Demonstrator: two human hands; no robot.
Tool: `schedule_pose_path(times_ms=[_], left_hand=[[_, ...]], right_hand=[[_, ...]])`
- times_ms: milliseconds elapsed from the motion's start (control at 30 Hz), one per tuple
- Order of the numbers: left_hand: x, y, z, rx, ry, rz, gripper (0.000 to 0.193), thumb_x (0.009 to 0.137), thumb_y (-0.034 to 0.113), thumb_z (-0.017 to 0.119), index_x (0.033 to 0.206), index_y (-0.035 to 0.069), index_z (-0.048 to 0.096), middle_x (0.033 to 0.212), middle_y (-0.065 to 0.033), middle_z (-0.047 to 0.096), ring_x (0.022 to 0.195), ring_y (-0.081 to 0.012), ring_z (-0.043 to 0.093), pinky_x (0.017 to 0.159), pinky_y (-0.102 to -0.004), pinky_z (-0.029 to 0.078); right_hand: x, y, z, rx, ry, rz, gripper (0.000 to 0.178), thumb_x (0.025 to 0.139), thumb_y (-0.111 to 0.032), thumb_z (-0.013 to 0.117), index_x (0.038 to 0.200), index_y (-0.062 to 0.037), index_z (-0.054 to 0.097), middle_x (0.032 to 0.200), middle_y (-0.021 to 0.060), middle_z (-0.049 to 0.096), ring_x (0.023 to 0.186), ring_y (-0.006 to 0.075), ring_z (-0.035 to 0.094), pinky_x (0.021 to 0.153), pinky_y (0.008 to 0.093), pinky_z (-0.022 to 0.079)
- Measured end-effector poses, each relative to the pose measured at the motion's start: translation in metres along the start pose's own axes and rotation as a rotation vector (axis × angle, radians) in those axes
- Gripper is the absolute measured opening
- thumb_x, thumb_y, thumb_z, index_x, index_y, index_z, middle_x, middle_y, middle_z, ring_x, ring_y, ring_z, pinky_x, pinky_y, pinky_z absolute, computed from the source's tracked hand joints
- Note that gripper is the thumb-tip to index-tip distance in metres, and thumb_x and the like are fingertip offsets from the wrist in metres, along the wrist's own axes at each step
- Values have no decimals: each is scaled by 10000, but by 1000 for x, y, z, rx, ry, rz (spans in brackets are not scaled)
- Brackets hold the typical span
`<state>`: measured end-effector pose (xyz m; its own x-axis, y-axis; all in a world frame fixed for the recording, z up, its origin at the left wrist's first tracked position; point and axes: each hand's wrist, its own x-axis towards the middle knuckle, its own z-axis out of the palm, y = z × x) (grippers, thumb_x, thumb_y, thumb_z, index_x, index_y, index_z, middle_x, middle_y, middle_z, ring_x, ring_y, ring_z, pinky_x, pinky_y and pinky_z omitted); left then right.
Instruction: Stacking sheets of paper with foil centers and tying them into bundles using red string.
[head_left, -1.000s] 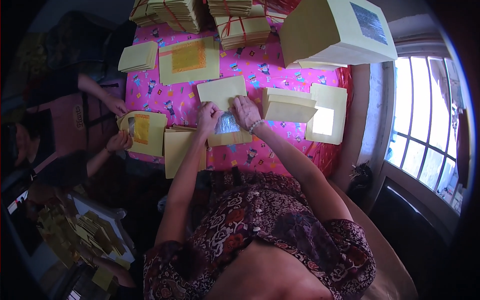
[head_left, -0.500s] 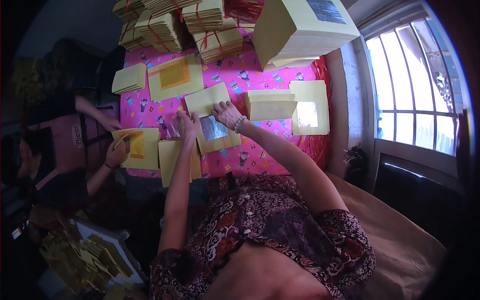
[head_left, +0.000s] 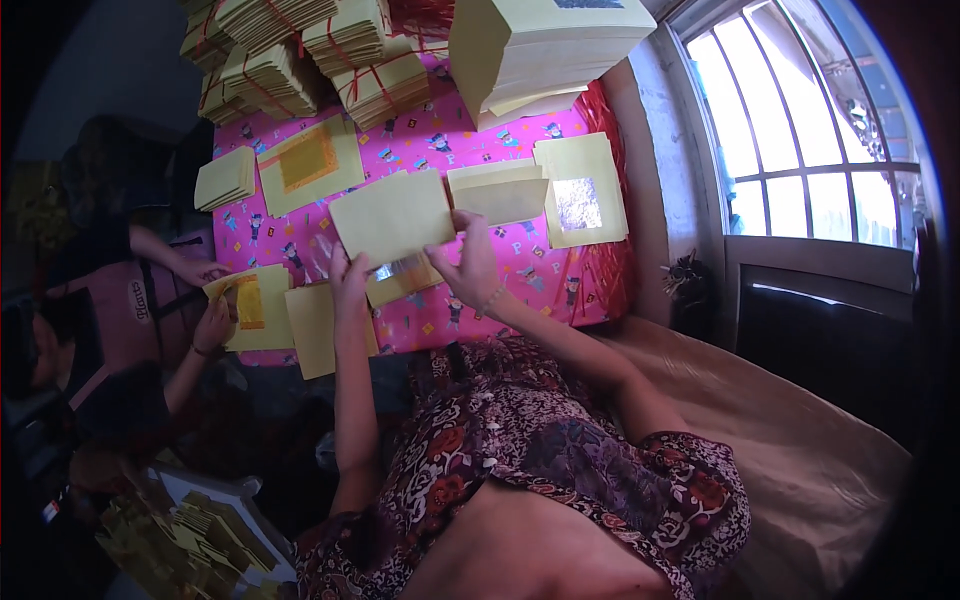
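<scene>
Centre of the frame: left hand up at the lower left corner of a pale yellow sheet, fingers closed on its edge. Right hand pinching the same sheet at its lower right corner, thumb and fingers shut on the paper. Sheet held tilted above the pink patterned cloth, just over a foil-faced sheet lying underneath, between the two hands.

Right of centre: a folded yellow sheet flat on the cloth, just beside the right hand. Further right, a yellow sheet with a silver foil square, close to the cloth's right edge.

Upper middle: a big stack of yellow paper standing high. Upper left: several tied bundles bound with red string, packed side by side. Below them, a sheet with an orange-gold panel, and a small pile of yellow sheets to its left.

Left edge: another person's hands on a yellow sheet with a gold square; a plain yellow sheet next to it, touching the left forearm. Lower left corner: a heap of folded gold papers. Window bright at the upper right.
</scene>
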<state>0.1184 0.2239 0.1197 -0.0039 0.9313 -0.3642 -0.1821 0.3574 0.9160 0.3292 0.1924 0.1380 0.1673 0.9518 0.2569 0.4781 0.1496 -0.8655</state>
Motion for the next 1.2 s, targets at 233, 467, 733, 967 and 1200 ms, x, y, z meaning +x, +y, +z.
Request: schedule_pose_path(times_ms=[233, 467, 733, 967, 1200], left_hand=[[-32, -48, 104, -83, -233, 37, 401, 845, -7, 462, 1243, 3, 411, 1171, -77, 528, 1089, -151, 507, 938, -296, 404], [31, -93, 157, 298, -169, 145, 285, 799, 10, 521, 1083, 7, 489, 971, -83, 598, 889, -152, 579, 785, -299, 461], [91, -147, 144, 742, 7, 21, 338, 709, 145, 636, 1006, 5, 557, 894, -158, 650, 835, -261, 639, 747, -361, 491], [114, -164, 152, 797, -26, 68, 353, 695, 158, 654, 1002, 5, 572, 940, -177, 647, 888, -304, 632, 790, -391, 486], [118, -145, 182, 1098, 60, 120, 429, 690, 101, 649, 1075, -6, 496, 997, -213, 578, 954, -354, 576, 848, -432, 447]], right_hand=[[-37, 92, -75, 344, 38, 468, 597, 800, -142, 649, 1246, 80, 320, 1053, 160, 506, 875, 190, 551, 694, 292, 493], [8, 170, -113, 265, -36, 529, 310, 823, -170, 648, 1014, 39, 520, 830, 95, 633, 752, 141, 611, 675, 288, 503], [38, 208, -101, -84, -199, 512, 373, 755, -289, 687, 933, 13, 561, 772, 125, 624, 686, 225, 602, 650, 354, 480], [48, 225, -103, -127, -215, 517, 363, 750, -272, 673, 929, 13, 537, 777, 157, 615, 694, 268, 604, 654, 375, 480], [55, 219, -98, -286, -180, 422, 339, 784, -196, 594, 1001, 26, 460, 845, 249, 603, 802, 422, 591, 713, 458, 482]])
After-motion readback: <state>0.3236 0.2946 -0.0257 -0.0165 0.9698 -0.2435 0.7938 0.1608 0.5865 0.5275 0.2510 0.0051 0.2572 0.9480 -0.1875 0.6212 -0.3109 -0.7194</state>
